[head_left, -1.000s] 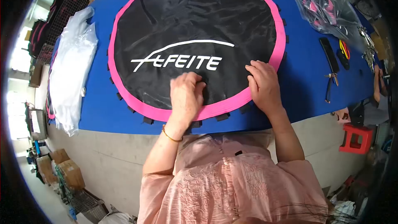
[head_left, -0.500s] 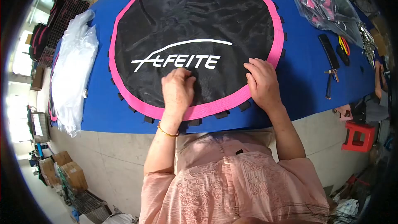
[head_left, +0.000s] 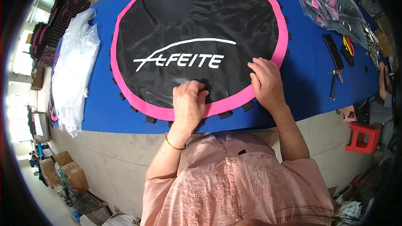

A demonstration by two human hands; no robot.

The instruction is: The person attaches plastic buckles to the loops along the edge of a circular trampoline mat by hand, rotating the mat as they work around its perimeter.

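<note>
A round black trampoline mat (head_left: 150, 29) with a pink border, black edge tabs and white lettering lies spread before me. My left hand (head_left: 189, 102) rests near its front edge, below the lettering, with fingers curled together and tips turned down to the black fabric. Whatever those fingers pinch is hidden. On the mat's right front border lies my right hand (head_left: 268, 84), its fingers extended and a little apart, touching the fabric. A blurred dark patch covers part of the mat's upper left.
The blue table (head_left: 310, 88) has a white plastic bag (head_left: 75, 71) on the left. At the right are a clear bag with pink pieces (head_left: 328, 6), a black strip (head_left: 332, 51) and small cutters (head_left: 333, 81). A red stool (head_left: 362, 137) stands on the floor.
My left hand has moved right and slightly toward me, away from the lettering to near the pink border. My right hand has barely shifted. The blurred patch has appeared.
</note>
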